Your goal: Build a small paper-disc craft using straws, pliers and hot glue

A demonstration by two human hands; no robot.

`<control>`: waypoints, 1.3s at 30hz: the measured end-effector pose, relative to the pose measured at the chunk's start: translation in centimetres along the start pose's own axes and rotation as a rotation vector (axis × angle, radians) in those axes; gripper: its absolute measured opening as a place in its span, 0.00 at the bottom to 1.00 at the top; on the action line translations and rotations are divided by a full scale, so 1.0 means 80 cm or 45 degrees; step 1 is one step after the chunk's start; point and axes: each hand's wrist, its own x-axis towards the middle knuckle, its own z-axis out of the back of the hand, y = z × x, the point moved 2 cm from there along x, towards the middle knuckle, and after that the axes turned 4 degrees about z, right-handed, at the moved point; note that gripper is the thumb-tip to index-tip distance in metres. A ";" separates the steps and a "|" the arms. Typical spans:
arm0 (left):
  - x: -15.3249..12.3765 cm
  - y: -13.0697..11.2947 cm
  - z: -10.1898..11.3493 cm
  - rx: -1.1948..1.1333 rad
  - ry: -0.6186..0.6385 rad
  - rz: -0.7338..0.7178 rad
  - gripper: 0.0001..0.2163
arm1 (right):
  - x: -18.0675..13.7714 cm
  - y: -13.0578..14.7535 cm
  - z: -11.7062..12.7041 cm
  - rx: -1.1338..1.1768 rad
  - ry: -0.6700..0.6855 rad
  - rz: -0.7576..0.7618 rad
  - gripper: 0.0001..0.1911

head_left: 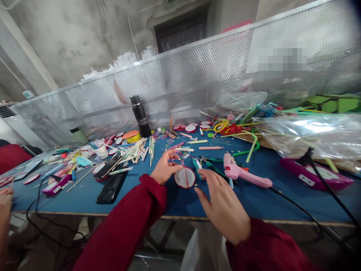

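In the middle of the blue table, a small round white disc with a red rim (pixel 184 178) has a thin red-edged strip running down its face. My left hand (pixel 166 165) is at the disc's upper left edge, thumb and bent fingers closed on its top. My right hand (pixel 224 199) hovers to the right of the disc with fingers spread, holding nothing. Just beyond the right fingers are pliers with dark green handles (pixel 211 164) and a pink glue gun (pixel 245 173).
Left of me lie a dark phone (pixel 111 187), several paper sticks (pixel 138 150) and a purple box (pixel 58 184). A black bottle (pixel 141 116) stands by the perforated metal screen (pixel 183 82). Another purple box (pixel 316 175) is right. A co-worker's hand (pixel 5 199) shows far left.
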 end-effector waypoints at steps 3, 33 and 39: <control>-0.002 0.000 -0.001 -0.017 0.015 0.002 0.31 | 0.013 -0.001 -0.011 0.000 0.067 -0.063 0.18; -0.030 0.003 -0.009 0.109 0.302 0.192 0.21 | 0.019 0.002 -0.008 0.056 0.120 -0.145 0.22; -0.030 0.004 -0.008 0.192 0.249 0.163 0.19 | 0.003 -0.011 0.052 -0.091 -0.041 -0.066 0.19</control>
